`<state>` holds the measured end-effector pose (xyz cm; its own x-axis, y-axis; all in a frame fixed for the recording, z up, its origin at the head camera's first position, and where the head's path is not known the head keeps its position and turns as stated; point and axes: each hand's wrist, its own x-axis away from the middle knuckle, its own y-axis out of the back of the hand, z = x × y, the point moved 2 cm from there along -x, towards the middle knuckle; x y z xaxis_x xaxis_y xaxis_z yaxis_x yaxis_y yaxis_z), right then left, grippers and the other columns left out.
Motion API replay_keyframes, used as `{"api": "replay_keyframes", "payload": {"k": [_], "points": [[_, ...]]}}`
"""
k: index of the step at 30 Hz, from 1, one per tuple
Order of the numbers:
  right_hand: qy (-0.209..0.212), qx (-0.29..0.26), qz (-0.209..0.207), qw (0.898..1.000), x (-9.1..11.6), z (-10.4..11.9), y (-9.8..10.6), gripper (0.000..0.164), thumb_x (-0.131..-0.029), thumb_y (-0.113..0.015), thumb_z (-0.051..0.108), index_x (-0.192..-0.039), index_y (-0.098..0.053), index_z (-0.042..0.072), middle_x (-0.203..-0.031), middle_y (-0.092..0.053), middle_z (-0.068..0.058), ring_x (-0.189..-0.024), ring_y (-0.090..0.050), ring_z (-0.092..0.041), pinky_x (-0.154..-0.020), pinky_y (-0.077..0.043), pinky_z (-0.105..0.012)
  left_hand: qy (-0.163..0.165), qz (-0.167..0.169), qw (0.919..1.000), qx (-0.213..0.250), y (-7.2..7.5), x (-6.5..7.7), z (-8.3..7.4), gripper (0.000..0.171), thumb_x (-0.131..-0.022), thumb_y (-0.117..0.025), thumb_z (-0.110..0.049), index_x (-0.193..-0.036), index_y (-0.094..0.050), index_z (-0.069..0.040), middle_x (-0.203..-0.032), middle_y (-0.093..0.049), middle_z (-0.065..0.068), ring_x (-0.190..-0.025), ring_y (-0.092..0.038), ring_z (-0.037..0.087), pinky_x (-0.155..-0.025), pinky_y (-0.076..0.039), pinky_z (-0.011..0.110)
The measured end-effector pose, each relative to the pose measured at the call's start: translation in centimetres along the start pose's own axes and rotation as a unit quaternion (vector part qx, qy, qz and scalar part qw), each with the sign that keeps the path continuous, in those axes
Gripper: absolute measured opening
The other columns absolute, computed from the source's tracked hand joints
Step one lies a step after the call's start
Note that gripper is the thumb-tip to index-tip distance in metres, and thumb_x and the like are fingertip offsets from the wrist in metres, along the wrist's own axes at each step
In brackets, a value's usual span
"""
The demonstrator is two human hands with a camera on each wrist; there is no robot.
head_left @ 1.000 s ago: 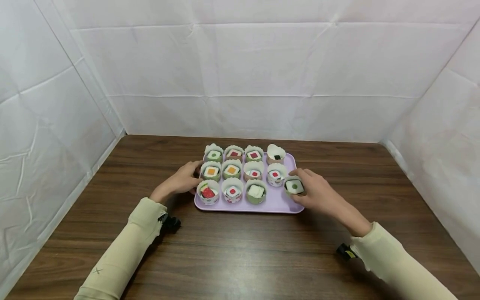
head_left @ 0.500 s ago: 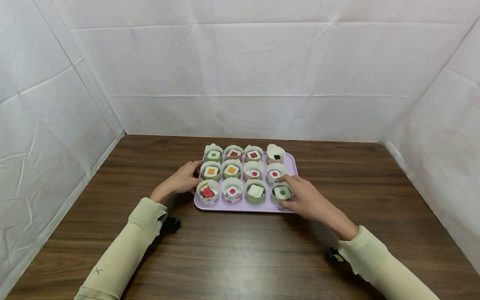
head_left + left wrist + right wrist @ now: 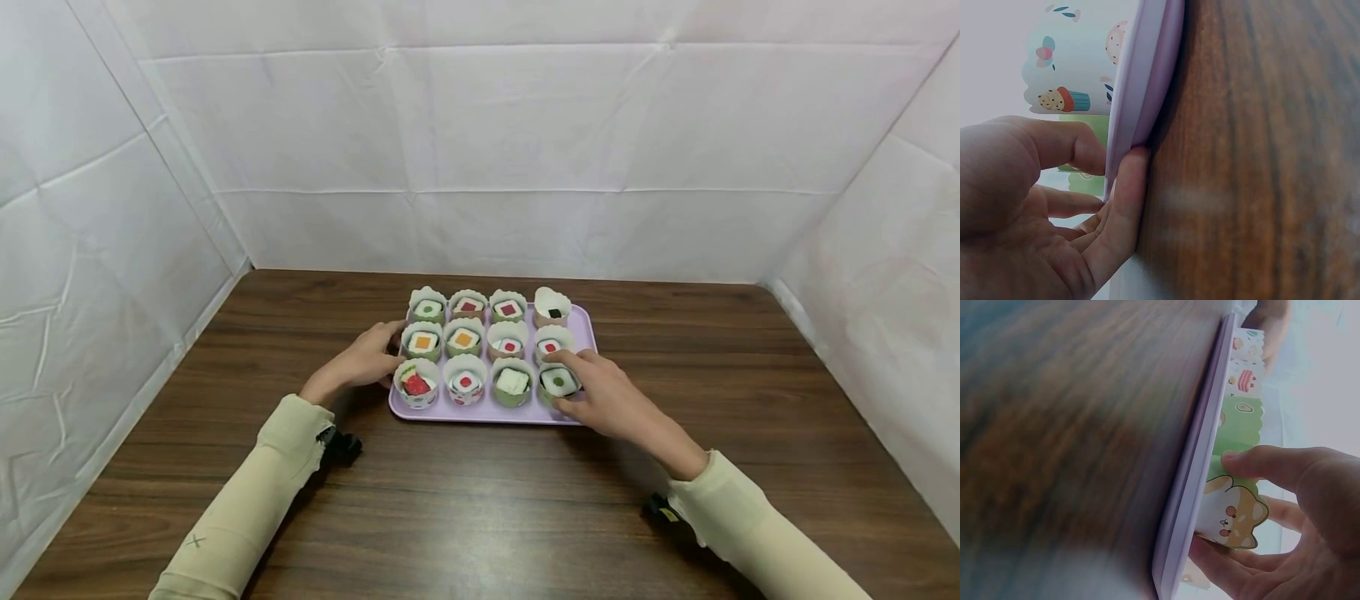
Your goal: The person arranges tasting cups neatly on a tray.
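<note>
My right hand (image 3: 611,396) grips a green paper cupcake cup (image 3: 546,393) at the front right of the lilac tray (image 3: 480,414). A sushi-like piece (image 3: 558,382), white with a green centre, sits in that cup. In the right wrist view the cup (image 3: 1229,512) has a dog face printed on it, with my thumb on its near side and fingers behind. My left hand (image 3: 363,358) holds the tray's left edge; the left wrist view shows thumb and fingers pinching the rim (image 3: 1125,106). Beside it stands a white cup (image 3: 417,398) with a red and yellow filling.
Several filled paper cups stand in three rows on the tray, among them an orange-centred one (image 3: 422,343) and a heart-shaped one (image 3: 551,302). The tray lies on a brown wooden table (image 3: 480,500). White sheeting (image 3: 510,150) closes off the back and sides.
My right hand has moved left with the green cup, from over the tray's right edge to beside the front row's white-topped cup. My left hand has stayed at the tray.
</note>
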<state>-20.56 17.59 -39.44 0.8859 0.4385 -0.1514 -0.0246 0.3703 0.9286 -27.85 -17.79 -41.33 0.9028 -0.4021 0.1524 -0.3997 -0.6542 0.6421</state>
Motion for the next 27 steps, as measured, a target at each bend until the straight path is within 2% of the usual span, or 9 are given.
{"api": "replay_keyframes", "payload": {"k": [10,22,27], "points": [[-0.006,-0.005,0.007,1.000,-0.1,0.1,0.1,0.059,-0.086,-0.081,0.021,-0.140,-0.059,0.013,-0.118,-0.065,-0.022,-0.100,-0.065,-0.033,-0.083,-0.058,-0.051,0.003,0.001,1.0000,-0.003,0.0,-0.1,0.1,0.069,-0.101,-0.055,-0.006,-0.160,-0.021,0.008,-0.127,-0.046,0.030,-0.099,-0.058,0.031,-0.066,-0.066,0.033],[-0.013,-0.027,0.044,0.999,0.1,-0.1,1.9,0.053,-0.091,-0.079,0.025,-0.140,-0.060,0.015,-0.119,-0.066,-0.019,-0.094,-0.064,-0.027,-0.075,-0.057,-0.041,0.001,0.002,1.0000,0.001,-0.1,-0.1,-0.1,0.069,-0.101,-0.054,-0.005,-0.160,-0.021,0.009,-0.129,-0.045,0.032,-0.100,-0.059,0.032,-0.066,-0.066,0.033],[-0.002,-0.045,0.036,0.998,0.2,-0.4,2.1,0.055,-0.091,-0.080,0.025,-0.140,-0.060,0.014,-0.122,-0.066,-0.019,-0.102,-0.068,-0.030,-0.082,-0.061,-0.044,0.004,0.004,1.0000,-0.002,0.0,0.0,-0.1,0.069,-0.101,-0.054,-0.006,-0.160,-0.020,0.009,-0.130,-0.045,0.032,-0.103,-0.060,0.035,-0.066,-0.066,0.033]]}}
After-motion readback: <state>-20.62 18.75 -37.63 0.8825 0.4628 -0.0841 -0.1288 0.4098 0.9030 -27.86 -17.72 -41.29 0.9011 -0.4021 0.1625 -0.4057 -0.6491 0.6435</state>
